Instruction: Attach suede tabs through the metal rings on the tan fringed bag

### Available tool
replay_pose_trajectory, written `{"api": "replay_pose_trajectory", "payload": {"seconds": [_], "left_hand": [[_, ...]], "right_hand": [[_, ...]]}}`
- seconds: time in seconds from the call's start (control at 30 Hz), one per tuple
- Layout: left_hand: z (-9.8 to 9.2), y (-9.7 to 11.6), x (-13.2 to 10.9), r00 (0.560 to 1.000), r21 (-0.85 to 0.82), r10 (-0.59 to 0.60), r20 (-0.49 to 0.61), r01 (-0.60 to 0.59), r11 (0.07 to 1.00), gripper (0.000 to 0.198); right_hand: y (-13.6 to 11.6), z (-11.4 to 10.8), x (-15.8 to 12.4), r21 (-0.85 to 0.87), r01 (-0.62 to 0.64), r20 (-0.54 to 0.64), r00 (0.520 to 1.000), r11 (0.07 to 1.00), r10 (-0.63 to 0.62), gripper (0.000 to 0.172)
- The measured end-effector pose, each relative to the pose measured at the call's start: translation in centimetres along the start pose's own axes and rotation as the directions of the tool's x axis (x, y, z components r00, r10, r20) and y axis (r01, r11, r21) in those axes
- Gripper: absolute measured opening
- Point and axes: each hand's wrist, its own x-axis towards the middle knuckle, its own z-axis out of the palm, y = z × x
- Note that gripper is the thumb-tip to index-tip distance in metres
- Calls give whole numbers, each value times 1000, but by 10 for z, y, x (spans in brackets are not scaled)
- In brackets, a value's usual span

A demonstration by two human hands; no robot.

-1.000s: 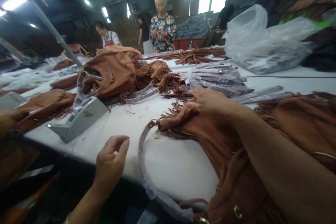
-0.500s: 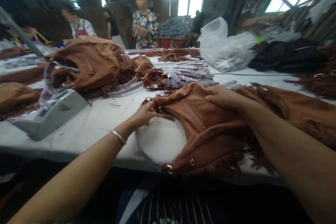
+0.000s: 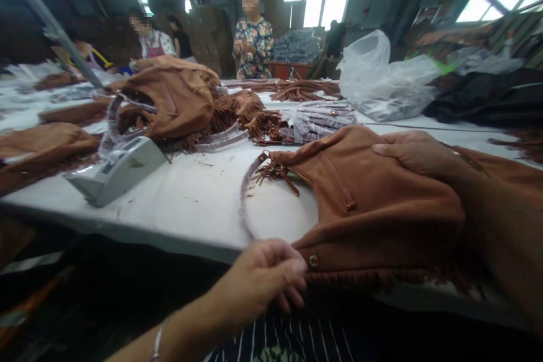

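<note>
A brown suede-like handbag (image 3: 382,203) lies on its side before me, with fringe along its edge and a short zip on its face. Its strap (image 3: 244,198), wrapped in clear plastic, loops out to the left. My right hand (image 3: 418,153) grips the far side of the bag, thumb on top, fingers hidden beneath. At the bag's near corner, where the strap's end is hidden, my left hand (image 3: 271,271) has its fingers curled and thumb pressed in; what they hold cannot be seen. A brown tassel (image 3: 282,172) lies inside the strap loop.
Left of the bag stands a grey tape dispenser (image 3: 119,169). Behind it is a pile of brown bags (image 3: 173,93). Wrapped straps (image 3: 318,119) and a clear plastic bag (image 3: 386,79) lie farther back. A person (image 3: 253,39) stands across the table.
My left hand has left the far strap end and come toward me to the bag's near corner. The bag lies flatter, my right hand still on it. The view has shifted left.
</note>
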Motion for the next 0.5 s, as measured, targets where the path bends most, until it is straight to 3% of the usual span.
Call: {"api": "replay_pose_trajectory", "payload": {"seconds": [0.03, 0.07, 0.1, 0.17, 0.2, 0.23, 0.27, 0.3, 0.33, 0.4, 0.43, 0.5], "left_hand": [[8, -4, 0, 997, -74, -28, 70, 33, 997, 35], [12, -6, 4, 1000, -107, 23, 18, -21, 994, 37], [12, -4, 9, 987, -98, 119, -111, -130, 987, 36], [6, 6, 22, 862, -11, 313, -400, -346, 938, 36], [1, 13, 29, 818, -4, 343, -462, -389, 921, 38], [-1, 20, 34, 830, -52, 327, -452, -390, 919, 42], [-1, 25, 40, 887, -141, 287, -362, -356, 924, 47], [3, 29, 44, 948, -249, 253, -194, -297, 922, 53], [10, 32, 48, 969, -352, 246, 3, -229, 907, 58], [32, 33, 55, 899, -511, 322, 296, -135, 849, 61], [42, 34, 58, 859, -571, 377, 346, -126, 811, 58], [55, 42, 65, 848, -638, 450, 279, -187, 747, 51]], "right_hand": [[-7, 0, -10, 76, 7, 8, 1000, 997, -7, 24], [-15, 0, -22, 153, 7, 15, 1000, 988, -10, 26], [-22, -1, -35, 212, 11, 14, 1000, 977, -14, 28], [-35, -5, -63, 257, 30, -29, 999, 966, -23, 28], [-41, -7, -76, 251, 54, -56, 998, 967, -41, 27], [-46, -9, -88, 226, 77, -75, 995, 971, -62, 26], [-50, -10, -97, 189, 99, -82, 993, 977, -85, 25], [-54, -10, -105, 151, 114, -77, 992, 982, -103, 25], [-58, -10, -110, 115, 119, -67, 991, 986, -112, 24], [-62, -6, -114, 99, 101, -37, 994, 990, -98, 26], [-62, -5, -111, 123, 82, -27, 996, 989, -79, 27], [-55, -5, -100, 182, 46, -35, 999, 982, -41, 30]]}}
